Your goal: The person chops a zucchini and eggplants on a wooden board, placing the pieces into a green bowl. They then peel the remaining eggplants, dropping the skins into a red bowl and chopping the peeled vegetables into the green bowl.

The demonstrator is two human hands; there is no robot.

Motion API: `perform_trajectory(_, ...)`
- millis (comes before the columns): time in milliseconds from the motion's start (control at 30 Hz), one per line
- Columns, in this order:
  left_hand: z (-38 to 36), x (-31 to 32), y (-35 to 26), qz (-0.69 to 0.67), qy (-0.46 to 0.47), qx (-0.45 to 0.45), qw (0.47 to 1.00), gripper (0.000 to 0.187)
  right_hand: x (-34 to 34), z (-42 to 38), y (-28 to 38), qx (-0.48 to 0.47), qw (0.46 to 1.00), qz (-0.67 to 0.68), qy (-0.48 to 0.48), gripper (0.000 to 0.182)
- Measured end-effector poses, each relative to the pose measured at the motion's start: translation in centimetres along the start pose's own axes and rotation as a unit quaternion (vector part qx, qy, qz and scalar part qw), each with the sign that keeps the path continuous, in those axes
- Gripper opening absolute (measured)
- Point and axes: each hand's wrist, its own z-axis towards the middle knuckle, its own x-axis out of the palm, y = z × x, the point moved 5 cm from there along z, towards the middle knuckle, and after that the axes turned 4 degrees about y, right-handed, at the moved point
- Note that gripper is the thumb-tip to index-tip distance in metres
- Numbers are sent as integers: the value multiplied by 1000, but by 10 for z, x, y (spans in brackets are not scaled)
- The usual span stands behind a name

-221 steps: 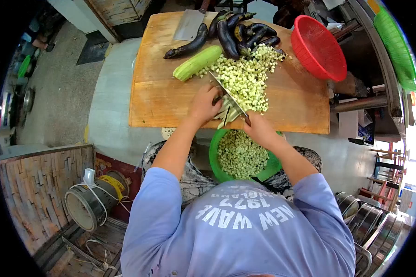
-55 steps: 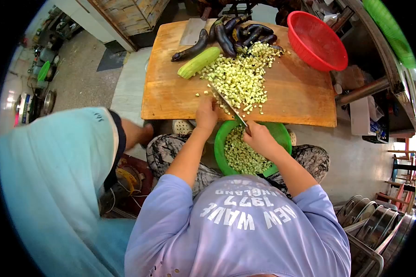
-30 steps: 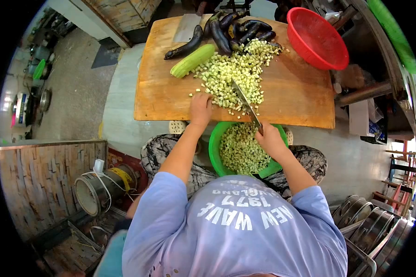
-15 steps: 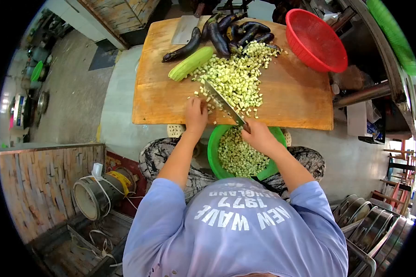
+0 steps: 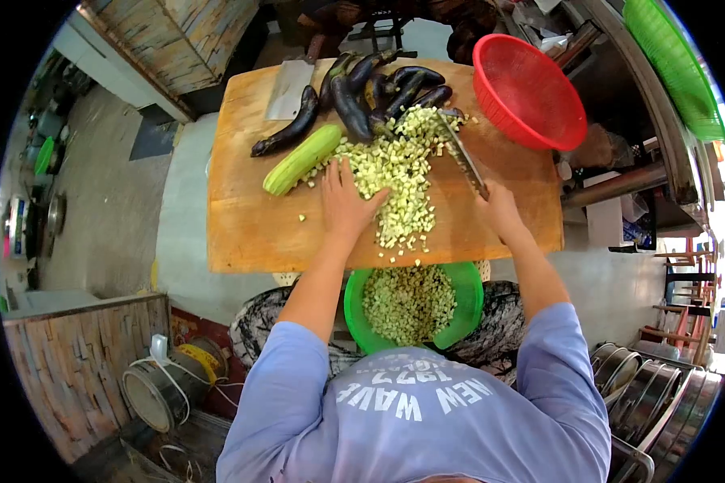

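Observation:
My right hand grips the handle of a long knife, its blade slanting up and left along the right edge of a heap of diced pale-green vegetable. My left hand lies with fingers spread against the heap's left side. Just beyond its fingertips rests a peeled pale-green eggplant or gourd. Several dark purple eggplants lie behind the heap on the wooden board. Below the board's near edge, a green basin holds more diced pieces.
A cleaver lies at the board's far left. The red plastic basket sits at the far right corner. Beyond it, a green basket rests on a shelf. Metal pots stand at lower right, a metal cylinder at lower left.
My right hand has carried the knife forward and right, to the heap's far right side. My left hand has moved forward from the near edge and spread its fingers against the heap.

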Motion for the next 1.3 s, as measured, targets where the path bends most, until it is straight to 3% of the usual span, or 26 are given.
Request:
perform_trajectory(33,7,0,-6,-31,-13,17,999,83,5,4,1,5,1000,-11,17,22)
perform_trajectory(133,25,15,-11,-106,-3,72,992,72,27,4,7,-4,996,-36,81,25)
perform_trajectory(200,26,18,-6,-122,40,60,990,61,31,-7,8,-34,991,-46,120,27)
perform_trajectory(233,28,21,-9,-112,71,68,989,59,33,-18,5,-57,986,95,123,36)
perform_trajectory(267,27,36,-4,-196,66,65,976,56,43,-18,-5,-19,980,56,190,42)
perform_trajectory(300,24,17,-13,-149,119,32,981,54,39,-31,15,-36,984,17,175,39)
perform_trajectory(333,26,13,-20,-186,152,-7,971,50,48,-31,10,-101,985,-17,140,36)
perform_trajectory(367,26,8,-28,-219,181,-49,958,46,28,-46,35,-109,982,6,153,31)
perform_trajectory(400,14,-26,-49,-75,183,-4,980,47,38,-47,34,-109,980,4,169,28)
perform_trajectory(467,14,48,7,-260,-26,176,949,49,42,-58,28,-123,980,16,157,22)
perform_trajectory(567,-20,32,-15,-253,40,146,955,51,45,-88,19,-124,980,43,152,15)
perform_trajectory(700,-64,29,-37,-282,43,196,938,53,43,-136,3,-144,978,64,135,16)
perform_trajectory(800,-91,37,-42,-253,66,212,942,53,41,-166,-12,-88,978,-9,191,18)
perform_trajectory(833,-96,53,-37,-274,90,165,943,51,29,-174,-11,-95,978,-17,183,19)
perform_trajectory(900,-119,48,-44,-270,135,189,934,50,27,-179,-28,-93,974,-3,208,27)
perform_trajectory(933,-131,46,-47,-209,170,193,943,51,13,-190,-23,-50,971,-48,229,30)
perform_trajectory(967,-145,44,-51,-206,154,220,941,51,1,-194,-15,-43,957,-87,273,34)
perform_trajectory(1000,-152,33,-58,-237,151,236,930,48,-3,-200,-19,-127,973,-45,188,24)
perform_trajectory(1033,-164,33,-63,-232,160,258,924,43,0,-205,-31,-74,972,-72,209,23)
perform_trajectory(1100,-179,30,-65,-220,110,340,908,31,-17,-223,-13,-70,969,-86,223,19)
perform_trajectory(1200,-198,19,-52,-232,128,314,911,20,-25,-232,1,-52,954,-153,254,17)
perform_trajectory(1233,-204,3,-53,-208,92,320,919,17,-21,-239,1,-50,949,-174,258,16)
perform_trajectory(1300,-197,-15,-82,-269,111,351,890,20,-12,-236,10,-116,954,-144,235,16)
